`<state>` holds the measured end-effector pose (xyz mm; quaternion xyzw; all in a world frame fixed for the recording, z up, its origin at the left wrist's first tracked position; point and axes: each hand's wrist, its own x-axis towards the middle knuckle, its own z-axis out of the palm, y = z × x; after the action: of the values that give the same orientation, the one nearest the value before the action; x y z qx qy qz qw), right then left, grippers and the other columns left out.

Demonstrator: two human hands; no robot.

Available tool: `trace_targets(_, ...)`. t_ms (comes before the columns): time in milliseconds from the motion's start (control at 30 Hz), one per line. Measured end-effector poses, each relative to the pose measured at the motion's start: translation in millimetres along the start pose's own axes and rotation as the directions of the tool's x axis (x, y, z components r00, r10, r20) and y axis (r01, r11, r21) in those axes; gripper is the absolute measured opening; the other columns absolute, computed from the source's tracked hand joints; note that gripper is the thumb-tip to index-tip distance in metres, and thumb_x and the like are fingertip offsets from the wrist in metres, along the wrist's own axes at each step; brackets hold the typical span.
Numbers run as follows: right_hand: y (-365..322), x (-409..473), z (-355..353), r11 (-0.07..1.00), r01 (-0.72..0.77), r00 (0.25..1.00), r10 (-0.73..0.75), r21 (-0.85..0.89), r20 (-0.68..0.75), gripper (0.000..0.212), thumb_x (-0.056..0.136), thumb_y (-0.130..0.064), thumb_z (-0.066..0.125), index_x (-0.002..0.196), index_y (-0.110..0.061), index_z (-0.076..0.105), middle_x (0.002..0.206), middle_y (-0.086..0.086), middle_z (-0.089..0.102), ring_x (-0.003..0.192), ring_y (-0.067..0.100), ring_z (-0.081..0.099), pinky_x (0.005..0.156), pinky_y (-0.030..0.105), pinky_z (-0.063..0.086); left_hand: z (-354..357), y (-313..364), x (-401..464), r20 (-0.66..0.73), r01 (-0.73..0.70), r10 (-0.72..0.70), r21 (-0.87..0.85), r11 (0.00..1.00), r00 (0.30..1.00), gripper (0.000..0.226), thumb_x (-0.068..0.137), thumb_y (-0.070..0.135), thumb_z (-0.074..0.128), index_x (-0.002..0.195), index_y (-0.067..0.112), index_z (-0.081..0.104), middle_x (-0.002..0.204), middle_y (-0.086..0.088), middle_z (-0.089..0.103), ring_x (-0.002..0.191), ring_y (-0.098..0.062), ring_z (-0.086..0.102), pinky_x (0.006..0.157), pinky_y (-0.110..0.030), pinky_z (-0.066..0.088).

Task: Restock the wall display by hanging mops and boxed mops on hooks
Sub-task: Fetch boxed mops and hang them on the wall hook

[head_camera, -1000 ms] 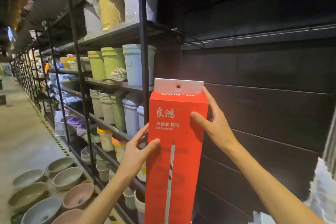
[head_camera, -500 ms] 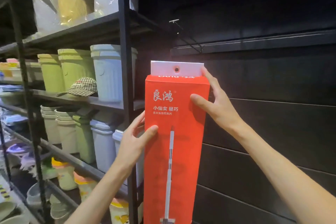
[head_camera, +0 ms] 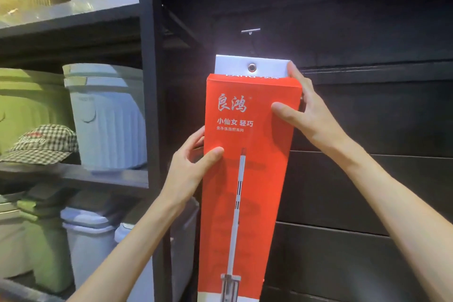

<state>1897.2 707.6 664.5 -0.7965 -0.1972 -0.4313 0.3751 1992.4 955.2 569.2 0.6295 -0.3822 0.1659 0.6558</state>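
Observation:
A tall red boxed mop stands upright in front of the dark slat wall. Its white hang tab with a metal eyelet sticks up from the top. My left hand grips the box's left edge, thumb on the front. My right hand holds the upper right corner, thumb on the front, fingers behind and up along the tab. A metal hook juts from the wall just above the tab, apart from it.
A black metal shelf unit stands at the left, close to the box. It holds pale blue and green plastic bins and a checked cap. Wrapped goods sit on the top shelf.
Both hands have raised the box and brought it closer to the wall. The tab now sits just under the hook. The view has closed in on the wall.

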Motion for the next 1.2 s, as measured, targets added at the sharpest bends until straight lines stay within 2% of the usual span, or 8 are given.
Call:
trace_targets(67,0,7,-3,1.000,-0.003,1.000,0.002,-0.025,-0.009,0.110,0.075,-0.068,0.071,0.167,-0.041,0.017,0.159,-0.020,0.035,0.146,-0.004,0.040,0.125,0.035,0.034,2,-3,11,0.012,-0.021,0.021,-0.004,1.000,1.000,0.068,0.084,0.057,0.076,0.146,0.037,0.058,0.138,0.016,0.069,0.129,-0.007,0.065,0.110,-0.041,0.054)
trace_targets(233,-2,22,-14,0.997,0.022,1.000,-0.024,-0.075,-0.019,0.102,0.076,-0.068,0.068,0.163,-0.046,0.020,0.148,-0.025,0.039,0.125,-0.028,0.044,0.096,-0.003,0.037,12,-3,30,0.017,-0.055,0.056,-0.015,0.998,0.998,0.068,0.084,0.056,0.074,0.146,0.032,0.058,0.138,0.014,0.069,0.128,-0.007,0.065,0.108,-0.038,0.056)
trace_targets(433,3,43,-15,0.999,0.022,1.000,-0.022,-0.043,0.018,0.097,0.078,-0.066,0.070,0.161,-0.051,0.021,0.146,-0.028,0.039,0.126,-0.023,0.048,0.104,0.011,0.041,17,-10,45,-0.017,-0.029,0.028,-0.063,0.998,0.999,0.071,0.079,0.068,0.076,0.141,0.036,0.062,0.137,0.012,0.070,0.131,-0.013,0.065,0.111,-0.054,0.052)
trace_targets(533,9,49,-11,0.999,0.013,1.000,-0.012,-0.044,0.025,0.101,0.077,-0.069,0.070,0.163,-0.049,0.021,0.147,-0.027,0.039,0.132,-0.018,0.047,0.109,0.019,0.039,16,-15,50,-0.015,-0.019,0.018,-0.065,0.998,1.000,0.070,0.079,0.067,0.075,0.141,0.036,0.062,0.136,0.012,0.071,0.130,-0.012,0.066,0.111,-0.054,0.052)
trace_targets(667,14,53,-14,0.999,0.014,1.000,-0.013,-0.050,0.006,0.109,0.074,-0.072,0.068,0.166,-0.041,0.017,0.148,-0.026,0.039,0.132,-0.019,0.045,0.102,0.011,0.041,16,-15,57,-0.010,-0.047,0.046,-0.050,0.998,0.999,0.069,0.082,0.063,0.075,0.142,0.033,0.062,0.137,0.012,0.070,0.131,-0.011,0.064,0.114,-0.050,0.051)
trace_targets(800,22,59,-16,0.998,0.000,1.000,0.000,-0.056,0.012,0.113,0.075,-0.072,0.068,0.168,-0.037,0.015,0.149,-0.026,0.038,0.139,-0.010,0.044,0.114,0.026,0.039,17,-18,65,0.004,-0.049,0.049,-0.048,0.998,0.999,0.069,0.082,0.063,0.074,0.143,0.033,0.062,0.137,0.013,0.070,0.131,-0.009,0.064,0.114,-0.048,0.051)
trace_targets(1033,56,63,-11,0.999,-0.046,0.998,0.047,-0.022,0.031,0.101,0.086,-0.058,0.071,0.168,-0.037,0.015,0.141,-0.035,0.036,0.117,-0.028,0.050,0.096,0.007,0.043,25,-41,70,0.020,0.018,-0.016,-0.076,0.997,1.000,0.070,0.079,0.068,0.074,0.141,0.037,0.063,0.136,0.012,0.071,0.128,-0.013,0.067,0.109,-0.052,0.055)
trace_targets(1200,78,69,-9,0.998,-0.063,0.998,0.063,0.020,0.010,0.103,0.083,-0.064,0.073,0.166,-0.043,0.015,0.159,-0.019,0.040,0.132,-0.008,0.054,0.099,0.017,0.049,37,-55,86,0.022,0.054,-0.052,-0.090,0.994,0.998,0.069,0.081,0.068,0.073,0.141,0.035,0.063,0.136,0.011,0.071,0.125,-0.013,0.069,0.107,-0.050,0.057)
